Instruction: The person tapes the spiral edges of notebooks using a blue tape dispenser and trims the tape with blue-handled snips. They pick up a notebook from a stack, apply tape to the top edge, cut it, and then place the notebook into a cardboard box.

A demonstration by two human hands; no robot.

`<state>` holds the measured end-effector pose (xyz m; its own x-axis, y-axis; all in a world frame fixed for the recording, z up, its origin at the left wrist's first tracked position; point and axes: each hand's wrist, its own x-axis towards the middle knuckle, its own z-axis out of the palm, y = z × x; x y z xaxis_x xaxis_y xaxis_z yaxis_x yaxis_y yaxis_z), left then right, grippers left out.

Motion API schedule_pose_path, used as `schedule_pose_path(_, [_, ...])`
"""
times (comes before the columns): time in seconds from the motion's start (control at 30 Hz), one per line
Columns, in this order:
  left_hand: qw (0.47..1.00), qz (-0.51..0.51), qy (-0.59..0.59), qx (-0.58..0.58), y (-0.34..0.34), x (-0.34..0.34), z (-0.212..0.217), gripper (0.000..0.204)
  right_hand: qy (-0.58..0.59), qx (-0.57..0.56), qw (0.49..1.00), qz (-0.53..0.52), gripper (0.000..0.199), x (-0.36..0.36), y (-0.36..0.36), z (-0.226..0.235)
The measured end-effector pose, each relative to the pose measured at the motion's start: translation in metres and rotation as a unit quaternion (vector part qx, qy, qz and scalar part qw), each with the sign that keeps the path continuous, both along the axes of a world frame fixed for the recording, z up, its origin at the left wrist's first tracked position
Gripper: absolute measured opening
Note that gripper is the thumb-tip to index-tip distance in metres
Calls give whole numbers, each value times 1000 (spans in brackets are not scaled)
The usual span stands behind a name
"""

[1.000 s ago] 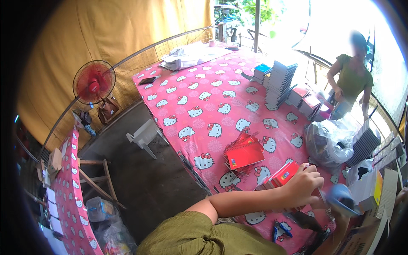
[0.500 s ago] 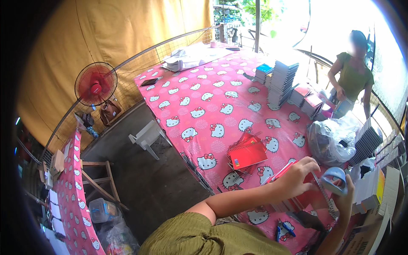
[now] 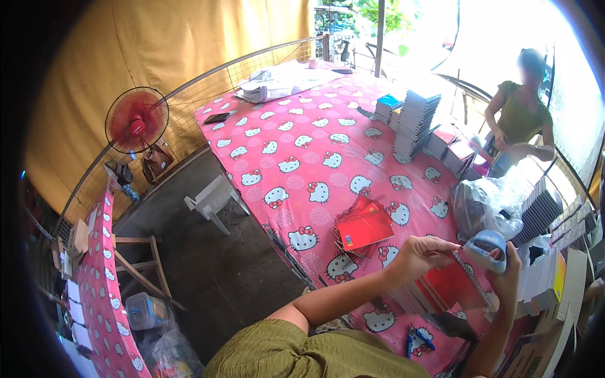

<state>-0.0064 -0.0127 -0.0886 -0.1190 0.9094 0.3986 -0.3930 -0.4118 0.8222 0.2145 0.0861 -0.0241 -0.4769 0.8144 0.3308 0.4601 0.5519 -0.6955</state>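
My left hand (image 3: 421, 257) reaches across the table, its fingertips pinched at the top end of the spiral coil on a red notebook (image 3: 450, 285). The notebook lies on other red notebooks, with its coil along the right edge. My right hand (image 3: 507, 277) is closed around a blue-grey, oval, ring-shaped object (image 3: 486, 252) just right of the coil. Its exact kind cannot be made out. Blue-handled pliers (image 3: 418, 342) lie on the table below the notebooks. To the left sits a loose pile of red spiral notebooks (image 3: 365, 228).
Stacked notebooks (image 3: 416, 123) stand toward the far right. A clear plastic bag (image 3: 488, 208) and cardboard box (image 3: 564, 315) flank my right arm. Another person (image 3: 523, 120) stands across the table. A red fan (image 3: 137, 123) and white plastic stool (image 3: 214, 200) are at left.
My left hand has lowered slightly, and its fingers have come from a looser curl to a pinch at the coil's end. The ring-shaped object has tilted. The other person's arm has moved across.
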Motion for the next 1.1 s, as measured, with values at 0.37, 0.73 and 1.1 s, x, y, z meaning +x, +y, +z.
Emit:
schedule_pose_path(0.37, [996, -26, 27, 78, 11, 8, -7, 21, -197, 103, 956, -189, 42, 66, -4, -159])
schedule_pose_path(0.73, [857, 129, 428, 256, -35, 34, 2, 17, -205, -31, 976, -68, 63, 58, -187, -181])
schedule_pose_path(1.1, [839, 359, 347, 215, -80, -15, 31, 29, 70, -36, 997, 0, 44, 29, -180, -71])
